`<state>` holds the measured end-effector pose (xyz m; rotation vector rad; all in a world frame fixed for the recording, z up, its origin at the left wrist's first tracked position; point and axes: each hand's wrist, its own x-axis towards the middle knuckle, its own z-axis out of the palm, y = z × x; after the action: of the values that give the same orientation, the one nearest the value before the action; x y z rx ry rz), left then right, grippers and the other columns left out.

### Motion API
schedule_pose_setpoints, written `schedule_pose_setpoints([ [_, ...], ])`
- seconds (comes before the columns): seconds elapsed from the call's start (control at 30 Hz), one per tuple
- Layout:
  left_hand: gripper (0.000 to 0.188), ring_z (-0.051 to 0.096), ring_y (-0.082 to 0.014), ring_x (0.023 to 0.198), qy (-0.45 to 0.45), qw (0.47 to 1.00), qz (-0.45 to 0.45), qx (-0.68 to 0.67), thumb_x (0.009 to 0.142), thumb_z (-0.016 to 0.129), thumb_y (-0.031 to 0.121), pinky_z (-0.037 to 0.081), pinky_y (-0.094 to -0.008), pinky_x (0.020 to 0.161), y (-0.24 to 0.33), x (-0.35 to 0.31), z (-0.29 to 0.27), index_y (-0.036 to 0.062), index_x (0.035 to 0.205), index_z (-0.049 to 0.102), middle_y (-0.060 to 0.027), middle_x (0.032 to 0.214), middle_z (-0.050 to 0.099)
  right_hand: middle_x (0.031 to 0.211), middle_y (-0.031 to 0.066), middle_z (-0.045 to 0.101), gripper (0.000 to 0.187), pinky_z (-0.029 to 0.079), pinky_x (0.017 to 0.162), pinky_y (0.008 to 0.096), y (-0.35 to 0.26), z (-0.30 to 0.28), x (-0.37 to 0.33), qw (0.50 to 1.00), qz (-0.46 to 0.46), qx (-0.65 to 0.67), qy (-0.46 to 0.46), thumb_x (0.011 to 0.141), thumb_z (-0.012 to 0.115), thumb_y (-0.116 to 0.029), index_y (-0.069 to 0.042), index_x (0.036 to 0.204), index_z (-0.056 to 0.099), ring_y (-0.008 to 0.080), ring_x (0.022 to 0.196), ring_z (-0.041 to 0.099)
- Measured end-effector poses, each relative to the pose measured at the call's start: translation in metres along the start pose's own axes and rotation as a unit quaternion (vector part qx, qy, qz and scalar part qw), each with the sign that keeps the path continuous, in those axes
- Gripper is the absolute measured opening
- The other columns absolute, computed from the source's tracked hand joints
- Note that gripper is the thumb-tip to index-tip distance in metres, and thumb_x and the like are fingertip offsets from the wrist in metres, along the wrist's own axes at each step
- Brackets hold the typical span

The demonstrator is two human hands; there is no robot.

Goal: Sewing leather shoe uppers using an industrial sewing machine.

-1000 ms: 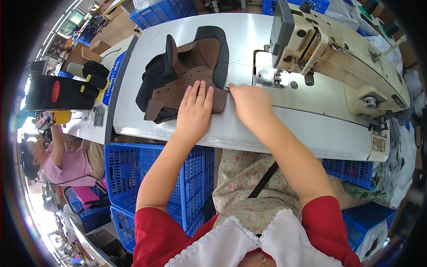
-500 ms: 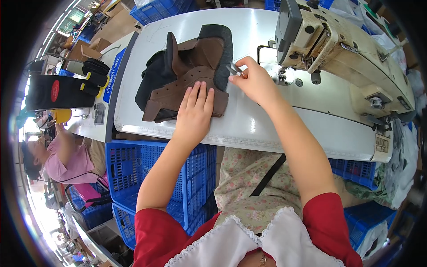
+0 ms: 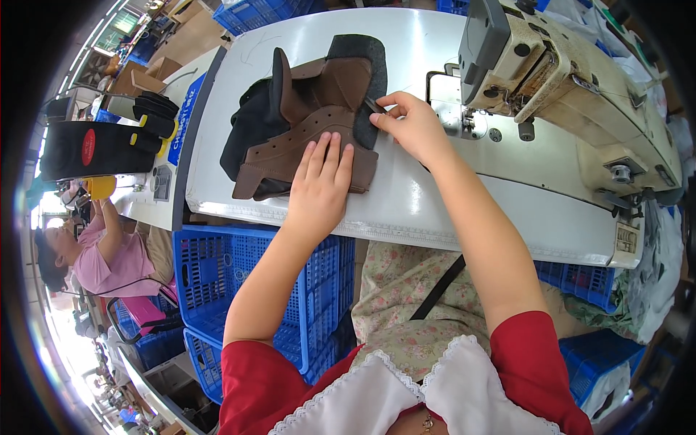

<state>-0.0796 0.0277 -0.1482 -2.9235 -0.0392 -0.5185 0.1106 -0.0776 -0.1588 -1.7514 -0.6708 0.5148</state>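
A brown leather shoe upper (image 3: 283,151) with lace holes lies on the white sewing table, its black lining bunched on the left. Dark grey fuzzy padding (image 3: 375,64) borders its right side. My left hand (image 3: 319,185) rests flat on the lower part of the leather, fingers stretched out. Between the fingertips of my right hand (image 3: 417,129) is a small metal tool, apparently thread snips (image 3: 374,106). Its tip meets the seam between leather and padding. The rest of the snips is hidden by my fingers.
A sewing machine (image 3: 573,87) stands to the right, its needle area just beyond my right hand. Blue plastic crates (image 3: 243,235) sit below the table's front edge. At far left, a person in pink (image 3: 105,254) works near a black machine (image 3: 94,148).
My right hand has moved slightly left, bringing the snips from above the padding's edge onto the seam. The left hand stays flat on the leather.
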Motion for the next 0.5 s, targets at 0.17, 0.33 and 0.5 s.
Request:
schedule_pose_setpoints([
  [0.17, 0.058, 0.045, -0.0376, 0.132, 0.001, 1.000, -0.003, -0.008, 0.072, 0.058, 0.002, 0.033, -0.0490, 0.113, 0.001, 0.002, -0.002, -0.0045, 0.129, 0.052, -0.0239, 0.138, 0.050, 0.075, 0.0099, 0.067, 0.037, 0.050, 0.067, 0.0301, 0.002, 0.000, 0.002, 1.000, 0.005, 0.030, -0.003, 0.079, 0.076, -0.022, 0.001, 0.107, 0.066, 0.0174, 0.069, 0.064],
  [0.33, 0.061, 0.045, -0.0378, 0.132, 0.006, 1.000, -0.004, -0.005, 0.070, 0.059, 0.001, 0.033, -0.0489, 0.113, 0.000, -0.001, -0.001, -0.0042, 0.130, 0.052, -0.0241, 0.139, 0.049, 0.074, 0.0090, 0.067, 0.035, 0.049, 0.064, 0.0297, -0.006, 0.000, -0.003, 0.998, 0.031, 0.045, -0.015, 0.080, 0.075, -0.021, 0.000, 0.107, 0.066, 0.0161, 0.066, 0.063],
  [0.5, 0.061, 0.045, -0.0371, 0.132, 0.004, 0.998, -0.017, -0.054, 0.067, 0.058, -0.001, 0.032, -0.0485, 0.113, -0.002, 0.001, -0.017, -0.0035, 0.128, 0.054, -0.0226, 0.137, 0.052, 0.076, 0.0082, 0.068, 0.032, 0.050, 0.064, 0.0310, -0.005, -0.009, -0.010, 0.997, -0.017, 0.039, 0.058, 0.081, 0.074, -0.020, -0.005, 0.108, 0.066, 0.0175, 0.067, 0.063],
])
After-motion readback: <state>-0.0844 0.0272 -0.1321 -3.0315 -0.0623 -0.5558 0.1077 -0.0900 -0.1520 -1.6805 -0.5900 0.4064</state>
